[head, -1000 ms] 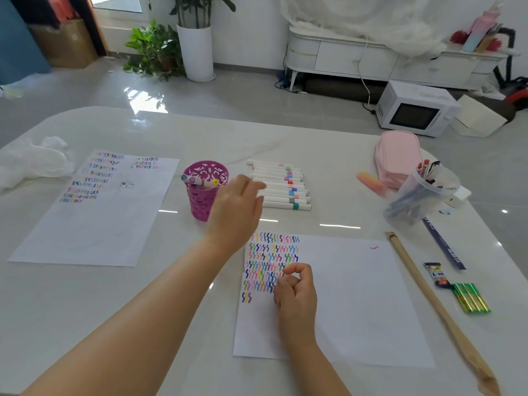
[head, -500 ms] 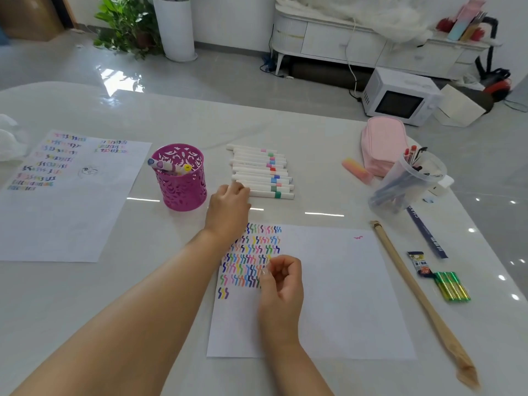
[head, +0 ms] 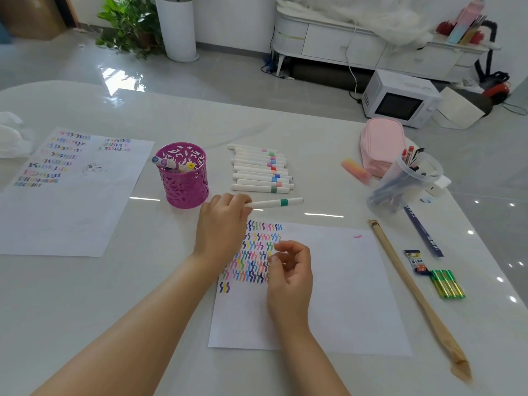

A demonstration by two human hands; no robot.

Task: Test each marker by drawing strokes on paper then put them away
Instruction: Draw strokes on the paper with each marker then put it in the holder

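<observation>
On the counter (head: pixel 285 124) the paper (head: pixel 343 281) lies near, the marker row (head: pixel 257 170) farther. My left hand (head: pixel 221 227) has just lifted the green-banded marker (head: pixel 274 203) off that row, its grip pinching one end. The right hand (head: pixel 290 272) grip is loosely curled, empty. Next is uncapping, I judge.

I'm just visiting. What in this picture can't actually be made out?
All from the head view:
- One end of the green-banded marker is hidden inside the left hand.
- The patterned wall of the magenta cup hides most of what stands inside.
- On the near paper, the right hand covers part of the stroke block.
- The print on the small wrapper is too small to read.
- The little sketch on the far sheet is too faint.
</observation>
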